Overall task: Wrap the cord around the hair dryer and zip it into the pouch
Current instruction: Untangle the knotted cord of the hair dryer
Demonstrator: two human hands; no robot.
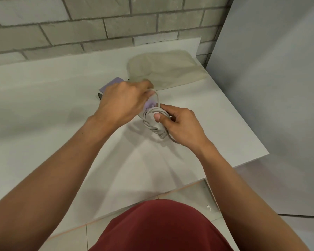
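— Grey brick wall (80,24) at the back, a white tabletop (43,105) pushed up against it, a pale panel (270,87) standing off to the side. Where's the dryer?

— Under the left hand (123,104). You only see bits of the lilac hair dryer (112,84): one end pokes out beyond the knuckles, and a patch of the handle shows just below the fingertips. It lies on the table.

— Is that hand gripping it?

— The fingers are curled over the body, and a strand of the grey cord (152,122) rises up into the fingertips, so they look pinched on that strand. How firmly, I can't tell.

— And the other hand?

— The right hand (181,124) is closed on the coiled cord; the thumb presses on top of the loops, the fingers wrap behind them. The twisted bundle hangs down just beneath the thumb, close above the table.

— The pouch?

— The beige pouch (167,69) lies flat on the table beyond both sets of fingers, nearest the left fingertips, which sit at its near edge. Nobody holds it. I can't make out its zip.
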